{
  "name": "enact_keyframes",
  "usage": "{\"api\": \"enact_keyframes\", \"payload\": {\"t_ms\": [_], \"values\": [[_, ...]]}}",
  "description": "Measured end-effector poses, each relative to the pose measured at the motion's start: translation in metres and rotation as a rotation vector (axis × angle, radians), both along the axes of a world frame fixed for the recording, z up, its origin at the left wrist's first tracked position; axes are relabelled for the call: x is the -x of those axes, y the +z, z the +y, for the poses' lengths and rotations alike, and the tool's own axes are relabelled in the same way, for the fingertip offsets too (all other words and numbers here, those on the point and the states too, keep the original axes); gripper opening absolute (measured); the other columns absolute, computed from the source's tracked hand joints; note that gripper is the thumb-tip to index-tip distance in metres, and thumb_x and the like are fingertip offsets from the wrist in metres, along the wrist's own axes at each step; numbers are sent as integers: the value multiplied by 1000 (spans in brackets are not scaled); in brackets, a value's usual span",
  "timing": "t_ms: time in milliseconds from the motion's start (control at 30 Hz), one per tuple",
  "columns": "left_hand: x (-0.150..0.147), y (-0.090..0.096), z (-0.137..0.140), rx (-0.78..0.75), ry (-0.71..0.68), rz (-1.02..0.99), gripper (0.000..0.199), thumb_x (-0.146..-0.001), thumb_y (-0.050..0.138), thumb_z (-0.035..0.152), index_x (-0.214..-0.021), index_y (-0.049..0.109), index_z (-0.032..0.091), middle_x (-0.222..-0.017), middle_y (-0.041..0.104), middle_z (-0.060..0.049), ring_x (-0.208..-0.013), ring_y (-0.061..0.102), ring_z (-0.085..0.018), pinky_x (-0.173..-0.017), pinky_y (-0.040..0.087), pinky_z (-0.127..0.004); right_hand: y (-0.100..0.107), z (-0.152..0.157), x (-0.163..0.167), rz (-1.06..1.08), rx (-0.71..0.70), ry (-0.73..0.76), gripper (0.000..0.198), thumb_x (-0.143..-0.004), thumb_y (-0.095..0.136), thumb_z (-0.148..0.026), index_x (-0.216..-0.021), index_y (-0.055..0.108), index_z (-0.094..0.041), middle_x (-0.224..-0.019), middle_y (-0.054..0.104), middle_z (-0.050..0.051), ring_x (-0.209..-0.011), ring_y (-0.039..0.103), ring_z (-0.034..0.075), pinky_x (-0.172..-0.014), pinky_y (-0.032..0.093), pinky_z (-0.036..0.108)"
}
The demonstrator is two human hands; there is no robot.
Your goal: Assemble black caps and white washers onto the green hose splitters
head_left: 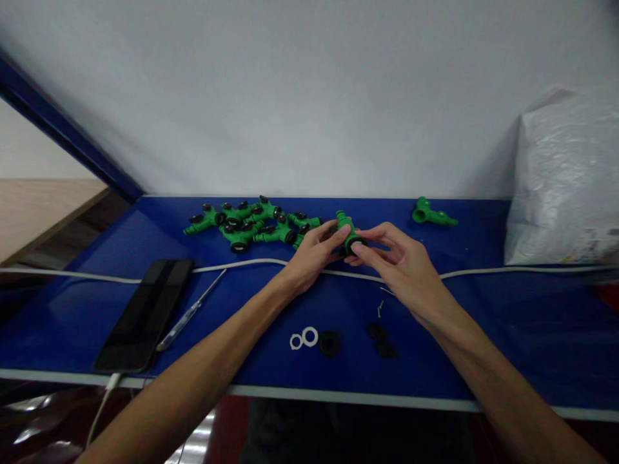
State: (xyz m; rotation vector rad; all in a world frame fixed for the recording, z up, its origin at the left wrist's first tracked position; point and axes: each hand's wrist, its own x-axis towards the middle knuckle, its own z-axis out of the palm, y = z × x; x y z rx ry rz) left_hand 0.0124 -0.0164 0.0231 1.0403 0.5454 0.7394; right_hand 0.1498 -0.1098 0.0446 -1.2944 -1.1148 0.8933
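Both my hands hold one green plastic hose splitter [345,222] above the middle of the blue table. My left hand [314,252] grips its body from the left, thumb across the front. On the right, my right hand [394,254] has its thumb and fingers on the black ring at the splitter's near end. Nearer to me lie two white rings [310,336], a black round ring [329,344], several small black pieces [381,341] and small screws [380,309]. Just left of my left hand is a group of green splitters with black valve levers [242,232].
A white cable [242,263] crosses the table. At the left lie a black phone [145,316] on a charging cable and a screwdriver [191,312]. Another green splitter [432,214] lies back right, near a large plastic-wrapped bag [565,180]. A pale wall stands behind.
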Motion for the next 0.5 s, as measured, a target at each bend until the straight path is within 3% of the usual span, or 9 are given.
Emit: {"api": "enact_keyframes", "payload": {"t_ms": [367,500], "values": [[0,1,-3,-43,9,-2,48,-77,84,47,-108,71,14,-111,70,-10,-102,61,-21,-85,51,-33,-4,0,-2,-25,-35,-6,33,-78,86,-45,-90,65,-23,-92,74,0,-71,75,16,-76,65,35],[-1,4,-4,6,30,7,45,-76,84,44,-109,72,15,-113,71,-10,-106,62,-23,-87,50,-33,-5,1,0,-30,-41,-14,29,-81,84,-42,-92,66,-23,-91,74,0,-73,75,17,-77,64,34]]}}
